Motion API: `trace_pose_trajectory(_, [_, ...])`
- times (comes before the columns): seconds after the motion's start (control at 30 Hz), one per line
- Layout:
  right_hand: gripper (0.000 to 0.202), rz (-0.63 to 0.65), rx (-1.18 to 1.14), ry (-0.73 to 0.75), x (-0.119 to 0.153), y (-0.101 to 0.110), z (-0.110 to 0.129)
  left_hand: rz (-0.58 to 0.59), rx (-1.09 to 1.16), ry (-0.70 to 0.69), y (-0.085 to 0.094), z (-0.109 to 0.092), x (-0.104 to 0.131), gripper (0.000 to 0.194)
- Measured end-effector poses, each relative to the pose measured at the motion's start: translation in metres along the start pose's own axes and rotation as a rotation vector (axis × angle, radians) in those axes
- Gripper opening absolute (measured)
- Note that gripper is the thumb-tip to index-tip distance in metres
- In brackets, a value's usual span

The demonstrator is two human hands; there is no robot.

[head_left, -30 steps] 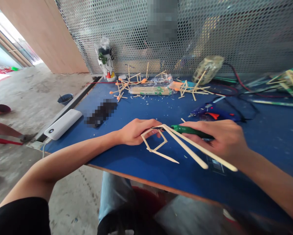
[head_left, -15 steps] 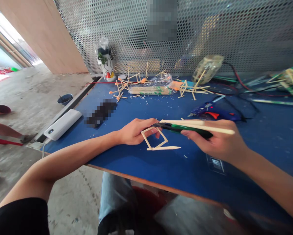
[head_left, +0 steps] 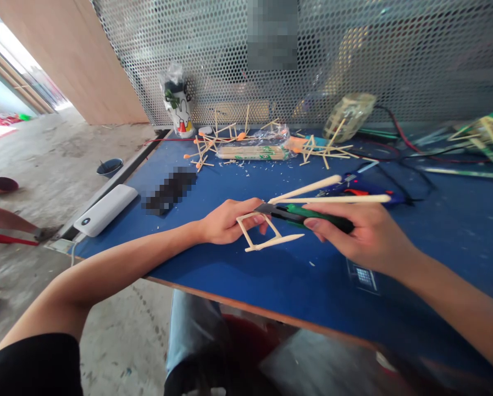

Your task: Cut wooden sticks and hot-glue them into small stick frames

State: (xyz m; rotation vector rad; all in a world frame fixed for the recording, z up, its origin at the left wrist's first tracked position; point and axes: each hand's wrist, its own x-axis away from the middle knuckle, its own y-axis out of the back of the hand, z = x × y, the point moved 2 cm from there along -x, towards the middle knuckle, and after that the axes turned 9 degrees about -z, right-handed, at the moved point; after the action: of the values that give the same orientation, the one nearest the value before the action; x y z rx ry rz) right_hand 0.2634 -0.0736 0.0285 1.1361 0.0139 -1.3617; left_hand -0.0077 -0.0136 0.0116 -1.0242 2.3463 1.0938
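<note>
My left hand (head_left: 230, 221) is closed on a small frame of glued wooden sticks (head_left: 251, 241), a square with longer sticks reaching out to the right. My right hand (head_left: 364, 231) grips a green and black utility knife (head_left: 304, 216). The knife's blade touches or lies very near the frame by my left fingertips; the exact contact is hidden. Two long sticks of the frame spread above the knife, over my right hand's knuckles. Behind them lies a blue glue gun (head_left: 353, 187).
At the back of the blue table (head_left: 213, 269) stand a wrapped cup (head_left: 180, 110), several stick models (head_left: 207, 144), a bag of sticks (head_left: 254, 152) and a jar (head_left: 349, 116). A white power bank (head_left: 106, 210) and a blurred dark object (head_left: 170, 190) lie left. Cables run at the right.
The stick frame has turned in my left hand: its two long sticks now spread apart and point higher, and the square is tilted more. The knife has shifted slightly left.
</note>
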Motion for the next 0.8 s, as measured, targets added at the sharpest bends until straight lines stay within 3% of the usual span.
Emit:
trace_pose_trajectory(0.17, [0.027,0.036,0.002,-0.072,-0.001,0.001,-0.001,0.026,0.056,0.061,-0.002,-0.003,0.000,0.031])
trace_pose_trajectory(0.7, [0.033,0.031,0.058,-0.046,-0.004,0.008,0.004,0.006,0.150,0.206,-0.004,0.002,0.002,0.043])
trace_pose_trajectory(0.8, [0.036,0.059,0.023,-0.111,-0.005,0.010,0.003,0.013,0.163,0.224,-0.003,0.004,0.002,0.046])
